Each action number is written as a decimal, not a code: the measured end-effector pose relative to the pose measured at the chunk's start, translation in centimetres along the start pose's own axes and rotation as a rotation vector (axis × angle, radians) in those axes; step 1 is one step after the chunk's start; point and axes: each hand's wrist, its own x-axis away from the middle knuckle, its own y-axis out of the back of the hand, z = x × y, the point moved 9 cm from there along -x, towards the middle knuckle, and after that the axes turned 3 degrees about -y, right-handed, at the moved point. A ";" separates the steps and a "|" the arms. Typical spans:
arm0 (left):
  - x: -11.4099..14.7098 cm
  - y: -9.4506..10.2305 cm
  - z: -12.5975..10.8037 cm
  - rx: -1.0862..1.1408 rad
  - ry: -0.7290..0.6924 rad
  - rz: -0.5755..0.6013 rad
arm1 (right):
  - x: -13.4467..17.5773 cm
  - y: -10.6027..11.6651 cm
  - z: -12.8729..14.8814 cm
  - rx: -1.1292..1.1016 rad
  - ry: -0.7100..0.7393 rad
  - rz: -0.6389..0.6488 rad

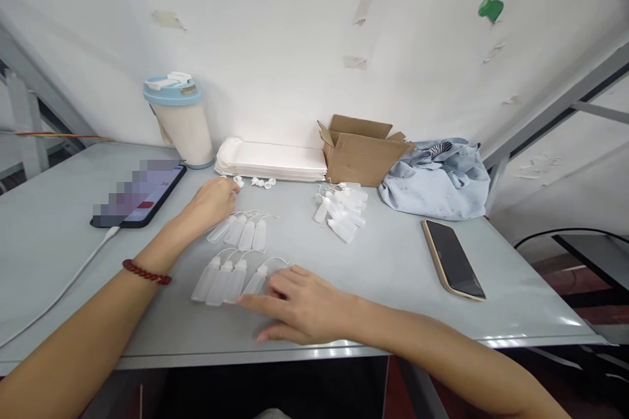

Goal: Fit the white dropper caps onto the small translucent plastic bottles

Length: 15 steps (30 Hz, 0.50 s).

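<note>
My left hand (211,204) reaches over the table with its fingers curled together at some small white caps (238,181); whether a cap is between the fingertips is hidden. Below it lies a row of several translucent squeeze bottles (247,236) with thin curved tips. Closer to the table's front edge is a second row of bottles (213,281) with white necks and thin tubes. My right hand (304,304) is low over the table, index finger stretched out to the base of the rightmost bottle (256,280) of that row, thumb apart. More white caps (264,182) lie behind.
A loose pile of bottles (343,209) lies before an open cardboard box (366,160). Along the wall are a cup (184,124), a white paper stack (275,160) and a light blue cloth (437,180). A plugged-in phone (147,200) is left, another phone (453,258) right.
</note>
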 end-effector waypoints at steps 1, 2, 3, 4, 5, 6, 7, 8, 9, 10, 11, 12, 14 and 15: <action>0.1 0.1 -0.1 0.000 0.001 0.006 | -0.1 -0.2 -0.1 0.013 -0.010 0.017; 0.3 0.2 -0.3 0.000 0.000 0.010 | -0.1 -0.2 -0.2 0.022 -0.017 0.025; 0.4 0.4 -0.5 0.001 -0.005 0.014 | -0.2 -0.2 -0.4 0.027 -0.024 0.026; 0.6 0.5 -0.7 0.002 -0.013 0.017 | -0.2 -0.2 -0.5 0.027 -0.029 0.018; 0.8 0.7 -0.9 0.004 -0.023 0.021 | -0.3 0.0 -0.5 0.023 -0.032 0.005; 0.9 0.7 -1.1 0.005 -0.034 0.024 | -0.3 0.1 -0.6 0.022 -0.036 -0.010; 1.0 0.8 -1.2 0.006 -0.043 0.028 | -0.3 0.2 -0.7 0.024 -0.040 -0.025; 1.0 0.7 -1.3 0.007 -0.048 0.030 | -0.2 0.3 -0.8 0.030 -0.044 -0.036; 0.9 0.6 -1.2 0.006 -0.048 0.031 | -0.2 0.4 -1.0 0.037 -0.047 -0.043; 0.9 0.5 -1.0 0.005 -0.045 0.029 | -0.2 0.4 -1.1 0.042 -0.050 -0.047; 0.7 0.3 -0.8 0.003 -0.041 0.025 | -0.1 0.4 -1.2 0.045 -0.054 -0.050; 0.6 0.1 -0.6 0.001 -0.035 0.019 | 0.0 0.5 -1.4 0.048 -0.057 -0.057; 0.4 -0.3 -0.1 0.002 -0.025 0.004 | 0.2 0.6 -1.8 0.058 -0.063 -0.076; 0.3 -0.4 0.1 0.005 -0.021 -0.003 | 0.3 0.7 -2.0 0.069 -0.067 -0.090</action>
